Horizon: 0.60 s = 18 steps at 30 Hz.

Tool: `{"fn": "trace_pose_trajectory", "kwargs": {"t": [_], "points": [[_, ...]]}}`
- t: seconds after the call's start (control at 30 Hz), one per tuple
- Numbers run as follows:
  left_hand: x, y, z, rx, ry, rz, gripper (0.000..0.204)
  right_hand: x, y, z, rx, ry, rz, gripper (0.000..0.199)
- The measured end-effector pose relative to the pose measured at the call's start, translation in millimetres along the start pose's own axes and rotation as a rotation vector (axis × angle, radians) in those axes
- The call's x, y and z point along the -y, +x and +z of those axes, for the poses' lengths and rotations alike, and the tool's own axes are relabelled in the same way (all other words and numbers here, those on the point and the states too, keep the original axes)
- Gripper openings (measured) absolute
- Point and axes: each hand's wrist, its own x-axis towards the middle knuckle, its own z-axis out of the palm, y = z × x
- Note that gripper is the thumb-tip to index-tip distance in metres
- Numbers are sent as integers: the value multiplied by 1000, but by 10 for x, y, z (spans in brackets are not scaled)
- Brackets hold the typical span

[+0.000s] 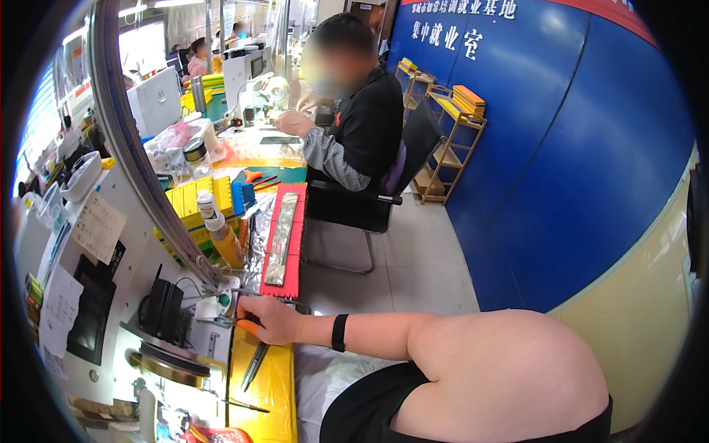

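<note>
My right hand (272, 320) reaches across to the bench's edge, a black band (339, 332) round its wrist. Orange covers show on its fingertips, and the fingers are curled together. What they hold is hidden; a thin dark rod shows just behind the hand. Close by is a small white fitting with a green spot (224, 300). Below the hand, a dark slim tool like tweezers (255, 367) lies on a yellow mat (275, 399), with a thin dark stick (247, 406) nearer. My left hand is out of view.
Beyond my hand lies a red tray (298, 244) bearing a long grey strip (281, 240). An amber spray bottle (226, 240) stands beside yellow bins (188, 203). A co-worker (362, 122) sits farther along the bench. A lit lamp (173, 365), black screen (92, 314) and metal post (144, 148) are left.
</note>
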Motion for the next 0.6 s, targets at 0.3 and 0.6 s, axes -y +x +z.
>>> {"fn": "trace_pose_trajectory", "kwargs": {"t": [0.3,0.6], "points": [[-67,-130,-39,-24,44,19,18,6,-9,-26,8,17,16,17],[-113,-212,20,-47,66,43,17,1,21,-14,-13,26,1,15]]}}
